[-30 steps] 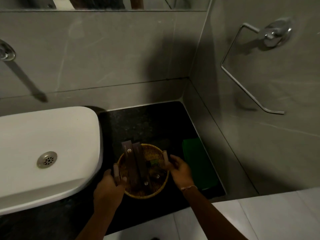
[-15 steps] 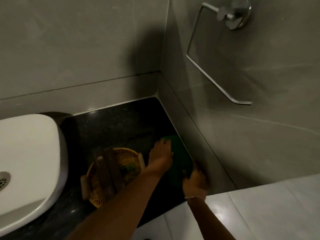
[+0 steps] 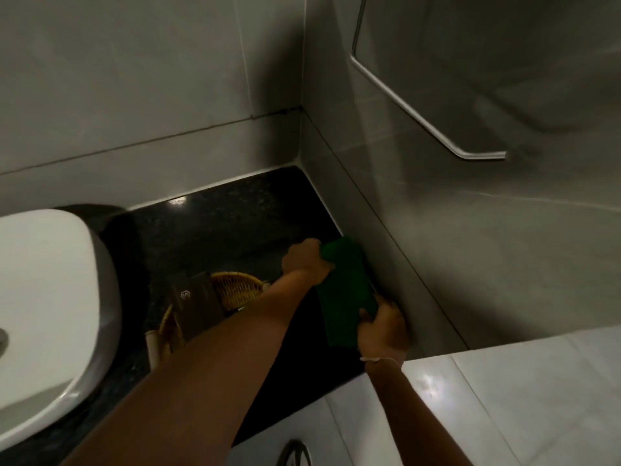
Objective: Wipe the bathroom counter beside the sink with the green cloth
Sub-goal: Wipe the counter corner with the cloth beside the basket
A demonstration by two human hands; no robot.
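Now both hands (image 3: 304, 260) on green cloth (image 3: 346, 290).

The green cloth (image 3: 346, 290) (dark, folded long) lies on the black counter (image 3: 235, 223) against the wall.

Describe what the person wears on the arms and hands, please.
Both forearms are bare: no sleeves show and no gloves. The left hand has nothing on it that I can see. The right hand has a thin pale thread bracelet around the wrist. No watch or rings are visible.
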